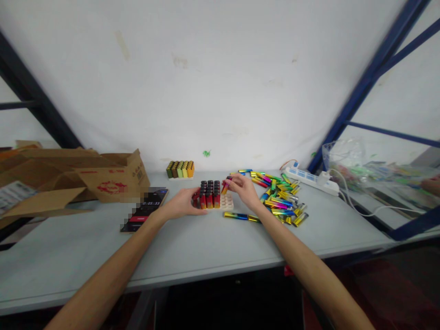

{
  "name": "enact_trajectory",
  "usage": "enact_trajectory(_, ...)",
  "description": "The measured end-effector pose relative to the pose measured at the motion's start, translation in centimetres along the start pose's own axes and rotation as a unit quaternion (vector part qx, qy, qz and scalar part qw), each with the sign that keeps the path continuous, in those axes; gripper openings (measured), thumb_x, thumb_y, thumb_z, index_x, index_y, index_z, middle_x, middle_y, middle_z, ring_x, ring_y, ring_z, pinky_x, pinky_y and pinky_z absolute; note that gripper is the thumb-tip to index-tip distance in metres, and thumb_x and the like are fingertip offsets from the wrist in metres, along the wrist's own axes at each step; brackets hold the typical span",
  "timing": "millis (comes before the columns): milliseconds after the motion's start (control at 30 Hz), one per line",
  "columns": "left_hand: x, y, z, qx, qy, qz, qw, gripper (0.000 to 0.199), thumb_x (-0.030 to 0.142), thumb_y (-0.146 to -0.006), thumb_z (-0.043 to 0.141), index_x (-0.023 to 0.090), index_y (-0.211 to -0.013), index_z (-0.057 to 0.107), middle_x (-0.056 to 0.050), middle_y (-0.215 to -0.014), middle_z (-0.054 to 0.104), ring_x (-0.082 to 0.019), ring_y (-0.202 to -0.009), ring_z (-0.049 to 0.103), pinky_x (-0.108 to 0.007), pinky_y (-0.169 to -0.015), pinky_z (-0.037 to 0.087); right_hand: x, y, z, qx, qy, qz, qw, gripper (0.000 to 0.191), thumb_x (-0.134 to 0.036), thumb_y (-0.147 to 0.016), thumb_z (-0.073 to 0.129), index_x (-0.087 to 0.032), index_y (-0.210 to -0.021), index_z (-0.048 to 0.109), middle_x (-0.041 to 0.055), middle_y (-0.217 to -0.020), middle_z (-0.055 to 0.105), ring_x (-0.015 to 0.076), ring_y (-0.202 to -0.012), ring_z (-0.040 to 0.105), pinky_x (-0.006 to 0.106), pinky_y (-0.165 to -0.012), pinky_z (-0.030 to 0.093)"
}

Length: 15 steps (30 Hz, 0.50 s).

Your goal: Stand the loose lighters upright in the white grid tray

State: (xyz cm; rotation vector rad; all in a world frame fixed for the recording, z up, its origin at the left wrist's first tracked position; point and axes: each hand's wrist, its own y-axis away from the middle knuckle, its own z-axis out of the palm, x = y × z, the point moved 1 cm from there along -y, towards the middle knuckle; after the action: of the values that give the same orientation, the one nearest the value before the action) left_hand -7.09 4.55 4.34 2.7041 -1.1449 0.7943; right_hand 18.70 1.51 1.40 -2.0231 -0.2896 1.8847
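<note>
Red-and-yellow lighters (209, 198) with black tops stand upright in rows in a white holed tray (227, 202), whose right part shows bare holes. My left hand (184, 201) is at the tray's left end, its fingers and thumb curled around a dark red lighter (195, 198) beside the rows. Whether that lighter touches the tray, I cannot tell. Above the bare holes, my right hand (242, 187) pinches another lighter (226, 184), tilted, by its upper part. Its fingers partly cover it.
Shiny multicoloured lighters (280, 197) lie heaped to the right. Behind stands a filled lighter tray (180, 169). A phone with a timer (147, 208) and an open cardboard box (117, 178) are left; a power strip (311, 180) and blue frame (360, 87) are right.
</note>
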Motion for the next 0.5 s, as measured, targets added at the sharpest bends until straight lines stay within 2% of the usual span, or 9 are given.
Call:
enact_trajectory(200,0.2,0.0,0.0,0.001,-0.002,0.0,1.0,0.053,0.059,-0.069,0.08,0.017,-0.098,0.064,-0.001,-0.081,0.067,-0.019,-0.07,0.059,-0.028,-0.062,0.042,-0.5,0.3,0.5,-0.05,0.14,-0.07,0.986,0.028,-0.043,-0.093,0.066,-0.021,-0.11,0.063,0.0059,-0.095,0.078,0.0207,-0.087,0.075,0.034,-0.083,0.058)
enact_trajectory(300,0.2,0.0,-0.1,0.002,-0.004,0.003,1.0,0.053,0.059,-0.069,0.08,0.017,-0.097,0.064,-0.001,-0.08,0.067,-0.02,-0.07,0.059,-0.028,-0.061,0.042,-1.2,0.5,0.6,-0.095,0.197,-0.072,0.973,0.023,-0.035,-0.096,0.063,-0.021,-0.114,0.062,0.0062,-0.096,0.079,0.0203,-0.087,0.075,0.033,-0.082,0.057)
enact_trajectory(367,0.2,0.1,-0.1,0.004,-0.004,0.003,1.0,0.052,0.058,-0.069,0.081,0.017,-0.098,0.065,0.0,-0.079,0.066,-0.02,-0.069,0.059,-0.027,-0.06,0.041,-1.6,0.5,0.3,-0.099,0.233,-0.07,0.965,0.023,-0.031,-0.096,0.064,-0.021,-0.116,0.063,0.0073,-0.1,0.08,0.0211,-0.093,0.076,0.033,-0.086,0.056)
enact_trajectory(500,0.1,0.0,0.0,0.003,0.003,0.004,1.0,0.055,0.058,-0.069,0.081,0.017,-0.103,0.066,-0.001,-0.081,0.068,-0.02,-0.07,0.059,-0.027,-0.061,0.042,-2.0,0.4,-0.6,-0.137,0.26,-0.062,0.954,0.024,-0.036,-0.096,0.065,-0.02,-0.114,0.067,0.0085,-0.107,0.079,0.0217,-0.099,0.075,0.032,-0.088,0.055)
